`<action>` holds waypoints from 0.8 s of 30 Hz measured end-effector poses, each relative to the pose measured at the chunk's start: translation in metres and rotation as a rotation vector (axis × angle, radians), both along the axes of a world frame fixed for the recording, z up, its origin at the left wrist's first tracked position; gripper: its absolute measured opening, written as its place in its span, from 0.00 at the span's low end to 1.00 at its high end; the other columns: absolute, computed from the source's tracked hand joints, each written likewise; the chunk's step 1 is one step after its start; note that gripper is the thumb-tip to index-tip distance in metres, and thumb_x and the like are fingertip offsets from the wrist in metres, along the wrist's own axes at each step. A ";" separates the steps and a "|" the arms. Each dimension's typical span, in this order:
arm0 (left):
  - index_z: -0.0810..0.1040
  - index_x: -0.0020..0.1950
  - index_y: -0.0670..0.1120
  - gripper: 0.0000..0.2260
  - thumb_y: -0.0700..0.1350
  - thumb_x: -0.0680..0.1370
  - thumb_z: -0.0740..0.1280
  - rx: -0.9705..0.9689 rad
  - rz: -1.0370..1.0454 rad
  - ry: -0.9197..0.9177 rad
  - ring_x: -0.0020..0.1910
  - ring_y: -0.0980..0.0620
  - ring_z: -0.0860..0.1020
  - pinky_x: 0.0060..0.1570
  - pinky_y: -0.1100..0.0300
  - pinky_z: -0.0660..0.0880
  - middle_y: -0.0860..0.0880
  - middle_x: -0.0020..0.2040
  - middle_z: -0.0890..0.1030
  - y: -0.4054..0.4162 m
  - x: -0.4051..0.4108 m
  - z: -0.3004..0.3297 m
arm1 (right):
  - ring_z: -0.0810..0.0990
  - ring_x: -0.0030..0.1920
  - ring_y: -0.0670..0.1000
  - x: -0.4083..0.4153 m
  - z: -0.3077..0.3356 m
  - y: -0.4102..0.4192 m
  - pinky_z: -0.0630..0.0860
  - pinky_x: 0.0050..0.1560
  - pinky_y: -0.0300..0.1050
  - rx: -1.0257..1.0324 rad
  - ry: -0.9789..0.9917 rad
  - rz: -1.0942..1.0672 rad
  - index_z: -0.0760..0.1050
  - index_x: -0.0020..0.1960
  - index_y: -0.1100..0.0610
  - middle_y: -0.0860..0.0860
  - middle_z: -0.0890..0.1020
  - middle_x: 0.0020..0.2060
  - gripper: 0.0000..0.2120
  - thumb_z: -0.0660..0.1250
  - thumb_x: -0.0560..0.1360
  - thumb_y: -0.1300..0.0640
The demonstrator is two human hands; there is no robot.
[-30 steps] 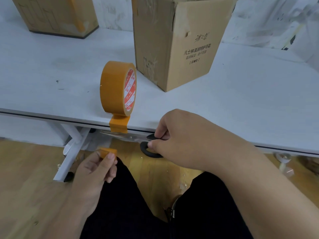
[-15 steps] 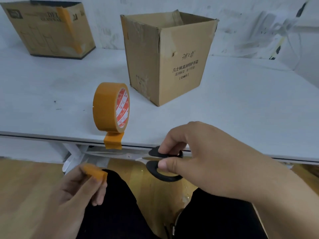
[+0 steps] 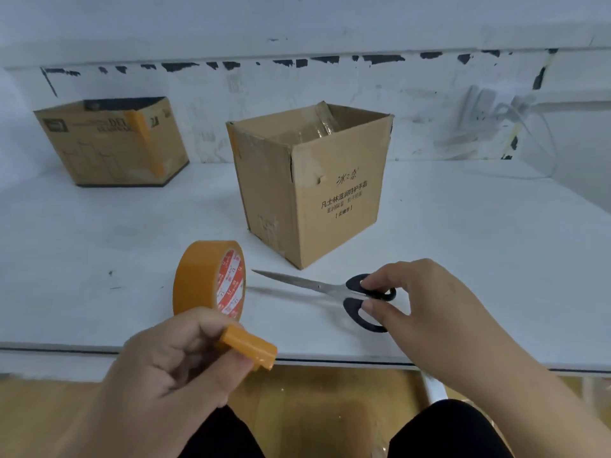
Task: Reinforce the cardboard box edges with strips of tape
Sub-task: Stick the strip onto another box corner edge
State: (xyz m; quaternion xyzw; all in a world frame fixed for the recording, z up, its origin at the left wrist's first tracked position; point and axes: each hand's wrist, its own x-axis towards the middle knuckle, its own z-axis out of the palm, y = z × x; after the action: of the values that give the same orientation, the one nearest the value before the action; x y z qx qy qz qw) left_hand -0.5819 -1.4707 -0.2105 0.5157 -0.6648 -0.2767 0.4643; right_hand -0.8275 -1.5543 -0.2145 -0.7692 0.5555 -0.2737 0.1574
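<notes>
An open brown cardboard box [image 3: 334, 200] with printed characters stands mid-table, one corner toward me. In front of it an orange tape roll [image 3: 205, 279] stands on edge near the table's front. My left hand [image 3: 172, 368] pinches a short cut strip of orange tape [image 3: 249, 348] between thumb and fingers, just over the table's front edge. My right hand [image 3: 426, 309] holds the black handles of the scissors [image 3: 317, 287], whose closed blades lie low over the table and point left toward the roll.
A second cardboard box [image 3: 109, 143] with an orange tape strip down one edge sits at the back left. White table [image 3: 479, 259] ends at a wall; a power strip and cables [image 3: 489, 117] sit at the back right. Wooden floor and my dark-trousered legs lie below.
My right hand has brought the scissors up from below the table edge onto the tabletop. My left hand has risen with the cut tape strip to table height.
</notes>
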 end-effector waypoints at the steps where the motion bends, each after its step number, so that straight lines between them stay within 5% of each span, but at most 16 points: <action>1: 0.83 0.41 0.56 0.13 0.62 0.64 0.71 -0.017 0.007 -0.003 0.23 0.56 0.76 0.27 0.70 0.72 0.50 0.26 0.80 -0.004 -0.003 0.001 | 0.66 0.49 0.27 -0.001 -0.004 -0.001 0.62 0.49 0.19 0.000 0.011 0.002 0.78 0.53 0.43 0.34 0.73 0.42 0.08 0.68 0.74 0.50; 9: 0.84 0.46 0.60 0.15 0.60 0.62 0.70 0.067 -0.007 -0.021 0.32 0.39 0.79 0.35 0.57 0.79 0.39 0.34 0.82 -0.026 -0.011 0.024 | 0.62 0.53 0.25 -0.001 -0.022 -0.005 0.60 0.51 0.19 -0.043 0.019 0.013 0.78 0.49 0.41 0.33 0.73 0.38 0.07 0.71 0.70 0.48; 14: 0.80 0.50 0.67 0.17 0.61 0.61 0.67 0.078 0.005 -0.078 0.28 0.62 0.75 0.38 0.66 0.72 0.40 0.28 0.76 -0.029 -0.015 0.032 | 0.68 0.54 0.34 0.005 -0.005 0.005 0.64 0.52 0.24 -0.135 -0.001 0.043 0.76 0.45 0.41 0.34 0.78 0.41 0.02 0.64 0.74 0.47; 20: 0.78 0.49 0.66 0.22 0.70 0.58 0.67 0.047 -0.014 -0.195 0.24 0.59 0.69 0.27 0.65 0.67 0.45 0.24 0.73 -0.035 -0.019 0.045 | 0.75 0.52 0.35 0.035 0.043 0.033 0.72 0.44 0.31 -0.054 -0.311 0.202 0.71 0.53 0.34 0.31 0.78 0.49 0.25 0.60 0.61 0.25; 22: 0.77 0.48 0.67 0.24 0.73 0.55 0.66 0.034 -0.014 -0.269 0.24 0.53 0.68 0.26 0.57 0.67 0.44 0.26 0.74 -0.038 -0.019 0.050 | 0.74 0.52 0.35 0.042 0.048 0.033 0.72 0.41 0.33 -0.059 -0.296 0.223 0.71 0.53 0.36 0.30 0.77 0.49 0.28 0.59 0.59 0.23; 24: 0.78 0.47 0.66 0.20 0.65 0.57 0.64 0.023 0.004 -0.318 0.24 0.49 0.68 0.26 0.53 0.66 0.45 0.25 0.73 -0.040 -0.021 0.053 | 0.76 0.49 0.35 0.047 0.050 0.029 0.72 0.39 0.33 -0.049 -0.317 0.225 0.74 0.50 0.38 0.31 0.79 0.46 0.25 0.61 0.59 0.26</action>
State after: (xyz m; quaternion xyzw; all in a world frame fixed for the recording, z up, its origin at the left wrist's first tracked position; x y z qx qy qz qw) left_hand -0.6025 -1.5111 -0.1571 0.5598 -0.7256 -0.1981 0.3477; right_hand -0.7807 -1.5251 -0.1644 -0.7774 0.4273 -0.3857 0.2537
